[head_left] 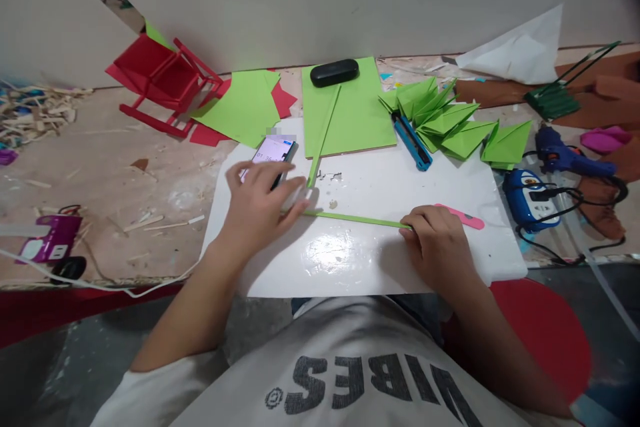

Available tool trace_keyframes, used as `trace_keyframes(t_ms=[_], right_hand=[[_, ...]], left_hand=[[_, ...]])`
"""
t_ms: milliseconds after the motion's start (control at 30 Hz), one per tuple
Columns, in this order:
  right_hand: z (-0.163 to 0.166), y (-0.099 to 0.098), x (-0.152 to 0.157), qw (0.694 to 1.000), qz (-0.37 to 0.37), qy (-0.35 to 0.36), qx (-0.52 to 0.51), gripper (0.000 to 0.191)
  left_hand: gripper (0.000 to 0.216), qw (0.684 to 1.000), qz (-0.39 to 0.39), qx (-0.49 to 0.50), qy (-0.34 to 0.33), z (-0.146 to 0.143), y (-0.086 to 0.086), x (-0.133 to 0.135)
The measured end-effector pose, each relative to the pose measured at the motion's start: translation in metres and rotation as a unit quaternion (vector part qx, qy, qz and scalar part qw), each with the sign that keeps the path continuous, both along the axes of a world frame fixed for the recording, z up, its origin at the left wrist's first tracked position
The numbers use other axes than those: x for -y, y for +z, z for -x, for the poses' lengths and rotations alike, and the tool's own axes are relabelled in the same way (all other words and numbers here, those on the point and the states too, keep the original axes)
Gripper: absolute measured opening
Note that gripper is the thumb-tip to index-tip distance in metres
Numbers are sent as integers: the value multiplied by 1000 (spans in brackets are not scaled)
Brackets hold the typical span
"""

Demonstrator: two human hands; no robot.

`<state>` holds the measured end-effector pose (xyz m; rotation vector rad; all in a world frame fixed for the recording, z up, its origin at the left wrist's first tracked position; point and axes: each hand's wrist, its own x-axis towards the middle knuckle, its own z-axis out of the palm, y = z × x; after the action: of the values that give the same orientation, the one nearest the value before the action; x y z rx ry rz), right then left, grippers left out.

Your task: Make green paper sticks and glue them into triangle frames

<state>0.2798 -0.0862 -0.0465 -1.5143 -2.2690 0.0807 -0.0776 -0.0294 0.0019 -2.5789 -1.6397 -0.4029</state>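
Green strip point(357, 217) crosses the white board point(370, 273), one end pinched in the right hand point(437, 240), the hold of the left hand point(263, 203) unclear, and folded green pieces point(463, 137) seem finished while another strip point(325, 137) lies apart.

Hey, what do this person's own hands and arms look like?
The left hand and right hand are ungloved, with no rings visible. The left forearm and right forearm are bare, no watch showing. The off-white left sleeve ends near the elbow; the matching shirt bears dark lettering reading VIBES.
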Motion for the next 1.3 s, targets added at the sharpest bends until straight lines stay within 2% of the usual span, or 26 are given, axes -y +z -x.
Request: trace_keyframes(t_ms=[67,133,233,300,400,533,667,767,900,1000,1067,1200,1300], right_hand=[[-1,-1,-1,1000,12,11,-9,20],[-1,-1,-1,1000,12,21,-13,23],[-4,-3,-4,999,13,28,-27,25],[-8,-3,-7,995,31,31,-85,23],[-14,-1,-9,966,69,-3,-248,14],[-12,5,-2,903,43,-87,-419,11],[-4,16,8,875,15,-101,-473,13],[0,31,1,878,24,-67,-474,9],[10,60,-40,891,52,4,-451,6],[24,79,-89,879,94,61,-464,15],[34,87,-122,867,115,72,-480,25],[47,84,-167,837,124,63,-529,30],[54,67,-170,798,139,31,-586,39]], left_hand=[[27,997,45,4,-58,-9,-3,13],[23,994,78,0,-81,-20,-8,26],[30,994,99,3,-50,-31,-16,38],[33,993,117,8,-20,-33,-17,42],[33,984,165,63,-7,-30,-9,49],[35,967,202,155,-27,-29,7,70],[36,965,192,175,-17,-31,20,92],[35,956,234,177,-9,-32,30,96],[38,920,317,228,-23,-43,44,76],[49,895,333,292,-56,-60,49,41],[42,885,336,316,-67,-72,49,13],[35,865,337,366,-58,-88,40,-29],[38,842,352,406,-51,-94,26,-41]])
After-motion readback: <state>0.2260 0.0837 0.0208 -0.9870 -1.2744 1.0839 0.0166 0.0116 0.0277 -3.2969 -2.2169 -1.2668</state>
